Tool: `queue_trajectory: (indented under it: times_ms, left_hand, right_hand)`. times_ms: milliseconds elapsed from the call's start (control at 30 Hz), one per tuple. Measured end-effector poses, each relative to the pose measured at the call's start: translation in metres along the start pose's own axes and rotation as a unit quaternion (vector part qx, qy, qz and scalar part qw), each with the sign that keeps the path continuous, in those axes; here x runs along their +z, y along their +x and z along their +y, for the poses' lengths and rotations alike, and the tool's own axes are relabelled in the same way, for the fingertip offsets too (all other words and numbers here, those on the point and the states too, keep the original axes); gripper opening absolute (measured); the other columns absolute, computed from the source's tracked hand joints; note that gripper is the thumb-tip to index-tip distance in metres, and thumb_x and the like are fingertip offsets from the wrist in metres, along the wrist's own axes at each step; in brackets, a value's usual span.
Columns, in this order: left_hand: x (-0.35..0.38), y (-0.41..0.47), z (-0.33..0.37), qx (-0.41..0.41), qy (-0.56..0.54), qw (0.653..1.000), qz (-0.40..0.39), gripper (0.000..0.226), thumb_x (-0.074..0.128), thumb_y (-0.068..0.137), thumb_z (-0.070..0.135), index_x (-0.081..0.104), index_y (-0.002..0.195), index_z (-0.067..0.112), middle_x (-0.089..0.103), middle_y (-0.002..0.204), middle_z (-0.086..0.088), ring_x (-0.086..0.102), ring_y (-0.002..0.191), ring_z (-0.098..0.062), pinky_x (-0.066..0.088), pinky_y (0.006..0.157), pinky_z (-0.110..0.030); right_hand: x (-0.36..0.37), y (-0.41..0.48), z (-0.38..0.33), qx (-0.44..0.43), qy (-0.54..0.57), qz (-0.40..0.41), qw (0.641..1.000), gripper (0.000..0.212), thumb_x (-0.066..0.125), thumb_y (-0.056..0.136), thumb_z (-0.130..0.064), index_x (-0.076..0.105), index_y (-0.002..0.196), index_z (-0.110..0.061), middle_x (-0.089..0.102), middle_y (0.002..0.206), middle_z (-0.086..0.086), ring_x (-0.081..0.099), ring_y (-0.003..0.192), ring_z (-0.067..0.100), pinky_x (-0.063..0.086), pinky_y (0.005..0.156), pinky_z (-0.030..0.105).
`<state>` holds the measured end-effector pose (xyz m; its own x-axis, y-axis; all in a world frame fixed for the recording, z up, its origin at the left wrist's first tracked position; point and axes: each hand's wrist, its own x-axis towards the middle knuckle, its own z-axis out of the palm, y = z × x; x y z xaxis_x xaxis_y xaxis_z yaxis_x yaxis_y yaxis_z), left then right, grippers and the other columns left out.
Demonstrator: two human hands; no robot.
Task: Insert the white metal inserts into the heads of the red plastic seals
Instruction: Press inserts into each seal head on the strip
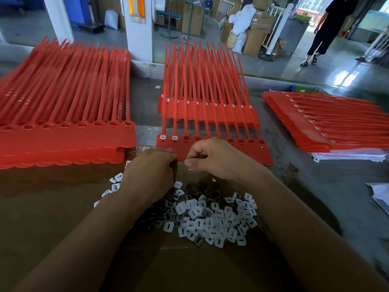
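Observation:
A strip of red plastic seals (212, 131) lies in front of me, tails pointing away. Its two leftmost heads hold white inserts (168, 137); the heads to the right show dark empty sockets. My left hand (151, 171) and my right hand (212, 157) meet at the strip's near edge with fingers curled. The right thumb and forefinger pinch something small and pale that I cannot make out. What the left fingers hold is hidden. A heap of loose white and grey inserts (212, 216) lies on brown cardboard (52, 207) just below my hands.
A tall stack of red seal strips with empty heads (63, 131) stands at the left. Another stack with inserts fitted (328, 123) lies at the right on white sheets. Beyond the table a person in black (328, 28) stands on the shop floor among boxes.

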<state>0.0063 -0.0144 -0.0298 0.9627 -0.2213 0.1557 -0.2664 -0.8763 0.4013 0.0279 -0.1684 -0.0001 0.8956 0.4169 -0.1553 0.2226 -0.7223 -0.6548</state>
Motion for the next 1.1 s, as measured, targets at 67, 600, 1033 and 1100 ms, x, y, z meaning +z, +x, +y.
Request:
queue_trajectory:
  times_ms: [67,600,1033,1100]
  left_hand:
    - [0.000,0.000,0.000,-0.001,0.000,1.000,0.001,0.034,0.044,0.087,0.008,0.064,0.115,0.013,0.055,0.129,0.000,0.050,0.116,-0.017,0.039,0.094,-0.029]
    - [0.002,0.000,-0.002,-0.001,-0.003,1.000,0.015,0.030,0.043,0.087,0.009,0.067,0.104,0.010,0.062,0.116,-0.002,0.056,0.102,-0.018,0.043,0.082,-0.029]
    - [0.001,0.000,-0.002,-0.009,0.006,1.000,-0.002,0.031,0.042,0.089,0.012,0.065,0.108,0.012,0.060,0.119,-0.002,0.054,0.106,-0.018,0.044,0.086,-0.030]
    - [0.001,0.000,-0.001,-0.010,0.006,1.000,-0.005,0.031,0.041,0.089,0.012,0.065,0.109,0.011,0.060,0.120,-0.002,0.054,0.106,-0.018,0.044,0.086,-0.030]
  right_hand:
    - [0.000,0.003,0.003,0.006,0.020,0.038,0.999,0.015,0.062,0.087,-0.027,0.059,0.072,-0.028,0.063,0.073,-0.009,0.060,0.068,0.006,0.048,0.063,0.022]
    - [0.000,0.059,0.022,0.038,0.024,0.201,0.979,0.009,0.062,0.087,-0.011,0.069,0.092,-0.011,0.067,0.101,0.004,0.053,0.087,0.008,0.040,0.076,0.022]
    - [0.003,0.072,0.019,0.079,-0.003,0.152,0.985,0.014,0.062,0.086,-0.013,0.072,0.095,-0.012,0.068,0.105,0.004,0.059,0.098,0.015,0.046,0.087,0.028]
    - [0.003,0.072,0.019,0.080,-0.005,0.156,0.985,0.009,0.063,0.086,-0.012,0.071,0.088,-0.014,0.068,0.101,0.003,0.059,0.096,0.015,0.046,0.085,0.028]
